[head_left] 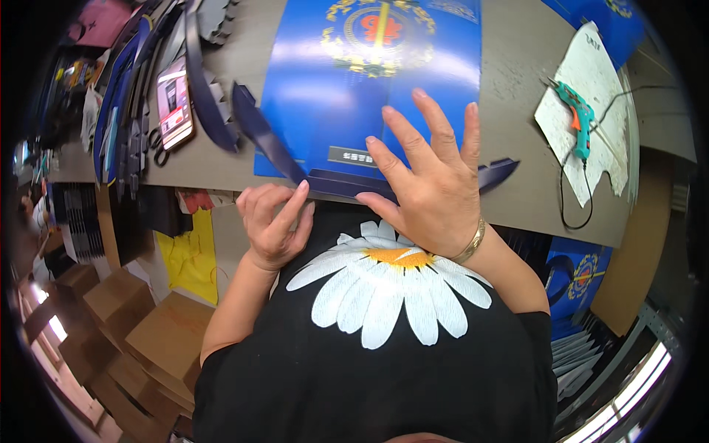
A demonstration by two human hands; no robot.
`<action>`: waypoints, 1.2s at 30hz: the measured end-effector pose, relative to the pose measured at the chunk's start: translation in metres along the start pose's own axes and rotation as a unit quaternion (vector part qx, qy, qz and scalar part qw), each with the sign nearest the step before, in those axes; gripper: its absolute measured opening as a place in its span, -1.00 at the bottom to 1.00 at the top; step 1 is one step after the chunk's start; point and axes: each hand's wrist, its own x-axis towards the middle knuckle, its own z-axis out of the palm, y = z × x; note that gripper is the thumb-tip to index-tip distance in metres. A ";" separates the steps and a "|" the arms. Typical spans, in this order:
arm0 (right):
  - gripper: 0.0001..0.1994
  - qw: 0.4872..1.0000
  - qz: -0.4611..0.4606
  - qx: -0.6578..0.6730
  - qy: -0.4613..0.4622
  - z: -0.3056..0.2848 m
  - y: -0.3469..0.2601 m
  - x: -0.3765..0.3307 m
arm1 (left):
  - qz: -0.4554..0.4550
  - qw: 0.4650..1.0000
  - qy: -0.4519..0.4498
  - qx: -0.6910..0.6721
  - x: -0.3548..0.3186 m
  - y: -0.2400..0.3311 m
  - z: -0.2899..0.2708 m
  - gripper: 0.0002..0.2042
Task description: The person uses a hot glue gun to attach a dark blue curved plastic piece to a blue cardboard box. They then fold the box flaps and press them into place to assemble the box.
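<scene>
The step in hand looks like fitting a dark navy, glossy folded strip [347,183] along the near edge of a glossy blue printed panel [340,111], which lies on the grey-brown desk [509,88] in front of the person. The left hand [269,225] is half curled, its index fingertip at the strip's left bend; whether it pinches the strip, I cannot tell. From there one section angles away over the panel. The right hand [436,188] is spread wide, palm down over the panel and strip, gripping nothing; its pressure cannot be judged. A dark end shows beyond it. The next move seems to call for keeping the middle section straight on the edge while the bend is squared.

On the desk's left are dark curved strips [203,81], a lit phone [176,103] and black-handled scissors [156,148]; at right, a teal glue gun [580,118] rests on an irregular white board [587,63]. Below, brown cardboard boxes [170,332] and a yellow sheet [186,255] stand left, another blue printed piece [576,273] right.
</scene>
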 end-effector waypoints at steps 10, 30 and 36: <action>-0.68 0.987 -0.075 0.037 -0.140 0.066 -0.034 0.028 | -0.078 0.992 0.077 -0.054 0.000 -0.001 0.018 -0.46; -0.89 0.995 -0.066 0.029 -0.067 0.065 -0.024 0.029 | -0.073 0.992 0.058 -0.080 0.005 -0.004 0.036 -0.68; -0.89 0.994 -0.002 0.070 -0.079 0.064 -0.022 0.028 | -0.071 0.993 0.057 -0.080 0.005 -0.004 0.037 -0.67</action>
